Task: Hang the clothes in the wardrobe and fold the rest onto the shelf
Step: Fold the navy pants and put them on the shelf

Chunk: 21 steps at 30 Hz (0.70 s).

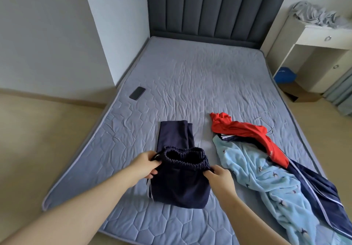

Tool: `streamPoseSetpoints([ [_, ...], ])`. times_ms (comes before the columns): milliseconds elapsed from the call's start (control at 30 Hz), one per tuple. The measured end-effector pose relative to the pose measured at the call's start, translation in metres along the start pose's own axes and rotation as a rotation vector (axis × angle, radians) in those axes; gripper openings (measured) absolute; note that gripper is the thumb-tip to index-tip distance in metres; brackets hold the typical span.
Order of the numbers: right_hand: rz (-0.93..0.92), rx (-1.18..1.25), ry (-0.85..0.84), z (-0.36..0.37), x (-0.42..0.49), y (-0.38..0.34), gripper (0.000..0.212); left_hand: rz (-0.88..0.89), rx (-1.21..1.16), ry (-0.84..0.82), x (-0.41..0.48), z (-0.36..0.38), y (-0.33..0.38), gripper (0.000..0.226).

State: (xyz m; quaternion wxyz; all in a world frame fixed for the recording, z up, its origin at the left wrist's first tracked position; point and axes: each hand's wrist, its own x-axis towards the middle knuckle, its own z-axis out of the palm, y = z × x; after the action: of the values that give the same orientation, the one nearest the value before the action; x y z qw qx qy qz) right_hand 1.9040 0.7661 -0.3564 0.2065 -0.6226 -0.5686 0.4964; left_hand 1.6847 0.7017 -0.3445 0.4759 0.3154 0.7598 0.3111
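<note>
While both of our hands pinch the elastic waistband (185, 157) of the navy trousers (181, 185), we are in the folding part of the job, not the hanging part. The left hand (146, 163) holds the waistband's left end and the right hand (221, 176) its right end, with the fingers (153, 172) curled round the gathered cloth on each side. The trousers lie on the bed (190, 77) near its foot. Their legs run away from us toward the headboard, and the waist end is lifted a little off the mattress.

We judge the fold only partly made. The next move calls for carrying the waist end over onto the legs. Both hands should stay level so the edges meet and the cloth does not bunch, and then we press the bundle flat. After that it belongs on the shelf, which we cannot see from here, nor can we see the wardrobe.

Just to the right, apart from the trousers, a red garment (242, 130) lies across a light blue fleece (266, 178) and a dark navy piece (312, 183) with pale piping. All three are not yet sorted. A phone (137, 93) rests near the bed's left edge, well apart from our work.
</note>
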Motion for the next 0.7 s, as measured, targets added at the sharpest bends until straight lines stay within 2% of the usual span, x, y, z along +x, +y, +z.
streamPoseSetpoints([
  [33, 0.006, -0.028, 0.029, 0.004, 0.008, 0.001, 0.03, -0.004, -0.017, 0.013, 0.009, 0.001, -0.002, 0.011],
  [167, 0.105, -0.115, 0.067, 0.032, 0.069, -0.009, 0.015, -0.047, -0.051, 0.081, 0.072, -0.007, 0.0, 0.008],
  [300, 0.155, 0.104, 0.126, 0.066, 0.149, -0.036, 0.015, -0.121, -0.207, 0.111, 0.149, -0.02, 0.023, 0.015],
  [367, 0.131, 0.257, 0.123, 0.087, 0.192, -0.049, 0.011, -0.072, -0.248, 0.093, 0.197, -0.028, 0.034, 0.031],
  [400, 0.098, 0.302, 0.087, 0.095, 0.207, -0.053, 0.025, -0.037, -0.246, 0.058, 0.215, -0.031, 0.038, 0.044],
  [467, 0.041, 0.325, -0.026, 0.109, 0.23, -0.048, 0.055, 0.002, -0.165, -0.043, 0.248, -0.029, 0.035, 0.072],
  [533, 0.046, 0.246, -0.132, 0.121, 0.241, -0.032, 0.067, 0.012, -0.016, -0.109, 0.271, -0.024, 0.023, 0.084],
  [700, 0.18, 0.081, -0.24, 0.138, 0.25, 0.03, 0.067, 0.077, 0.313, -0.169, 0.304, 0.001, -0.022, 0.074],
])
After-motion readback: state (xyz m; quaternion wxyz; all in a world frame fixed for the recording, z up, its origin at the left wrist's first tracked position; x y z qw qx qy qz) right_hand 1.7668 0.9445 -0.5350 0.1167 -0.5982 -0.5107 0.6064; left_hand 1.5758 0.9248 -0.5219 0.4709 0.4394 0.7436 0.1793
